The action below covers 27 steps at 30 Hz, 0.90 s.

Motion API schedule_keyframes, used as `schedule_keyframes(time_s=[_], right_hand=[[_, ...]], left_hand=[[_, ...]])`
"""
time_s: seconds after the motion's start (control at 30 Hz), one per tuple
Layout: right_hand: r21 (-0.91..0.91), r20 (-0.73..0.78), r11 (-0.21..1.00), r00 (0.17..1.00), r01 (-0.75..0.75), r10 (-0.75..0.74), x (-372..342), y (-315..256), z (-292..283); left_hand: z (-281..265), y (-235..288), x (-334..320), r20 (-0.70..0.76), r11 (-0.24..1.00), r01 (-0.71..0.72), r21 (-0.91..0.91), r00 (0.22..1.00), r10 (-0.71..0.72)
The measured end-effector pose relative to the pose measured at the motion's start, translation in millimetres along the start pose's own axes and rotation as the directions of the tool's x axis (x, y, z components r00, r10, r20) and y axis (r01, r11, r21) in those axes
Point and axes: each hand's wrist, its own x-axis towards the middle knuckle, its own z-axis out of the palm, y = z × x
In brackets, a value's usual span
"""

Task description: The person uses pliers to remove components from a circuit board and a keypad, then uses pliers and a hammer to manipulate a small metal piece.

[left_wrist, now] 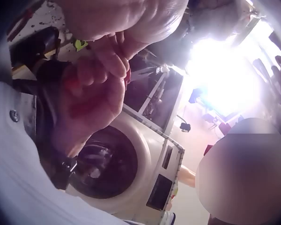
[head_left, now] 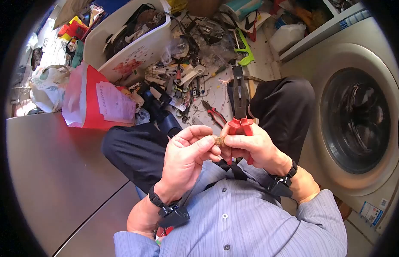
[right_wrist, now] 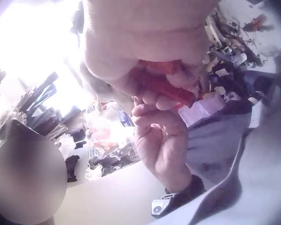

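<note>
L hand & R hand pinched small brown piece btwn them (R also gripped red-handled pliers), so piece prob risked slipping, R grip being split btwn two things.

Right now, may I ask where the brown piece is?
In the head view, the brown piece is right of centre, between left hand and right hand.
</note>
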Motion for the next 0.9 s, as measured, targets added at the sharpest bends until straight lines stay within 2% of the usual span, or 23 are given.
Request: schedule_keyframes(time_s=[0.07,0.27,0.57,0.7,0.9], right_hand=[[0.013,0.026,1.000,0.999,-0.025,0.025,4,4,1],[0.091,0.079,0.990,0.992,-0.108,0.101,14,9,5],[0.144,0.034,0.973,0.984,-0.179,0.176,26,23,-1],[0.153,0.026,0.971,0.983,-0.186,0.184,30,24,-5],[0.057,0.016,0.986,0.988,-0.154,0.153,32,19,-5]], left_hand=[[-7,-3,0,-0.014,0.995,0.042,-0.090,0.999,-0.043],[-21,-9,1,-0.030,0.982,0.096,-0.162,0.994,-0.102],[-20,-18,-1,-0.089,0.991,0.016,-0.130,0.996,-0.027],[-19,-16,4,-0.082,0.989,0.031,-0.143,0.996,-0.044],[-21,-15,8,-0.097,0.994,0.081,-0.079,0.991,-0.088]])
